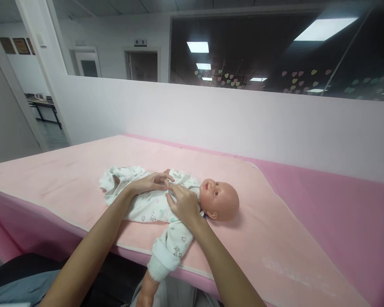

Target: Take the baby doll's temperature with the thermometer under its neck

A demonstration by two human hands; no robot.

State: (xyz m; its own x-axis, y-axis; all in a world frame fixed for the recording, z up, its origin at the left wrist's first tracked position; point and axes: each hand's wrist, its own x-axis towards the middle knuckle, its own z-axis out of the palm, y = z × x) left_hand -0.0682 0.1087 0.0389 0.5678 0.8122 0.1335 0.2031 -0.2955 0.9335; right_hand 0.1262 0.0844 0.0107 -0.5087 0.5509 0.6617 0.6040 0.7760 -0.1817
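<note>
A baby doll [222, 200] lies on its back with its head to the right. It wears a white baby romper [147, 207] with small printed figures. My left hand [152, 182] rests over the chest, its curved fingers closed at the romper's front. From the other side my right hand [184, 204] meets it, thumb and fingers pinched at the same spot. What exactly the fingertips grip is partly hidden, but it appears to be the romper's front. One sleeve [169, 247] hangs toward me over the table edge, with the doll's hand [146, 292] out of its cuff.
Under the doll is a pale pink mat [275, 238] on a table with a brighter pink cover [333, 200]. A white half wall [227, 123] with dark glass [259, 51] above stands behind. The near table edge runs close to my lap.
</note>
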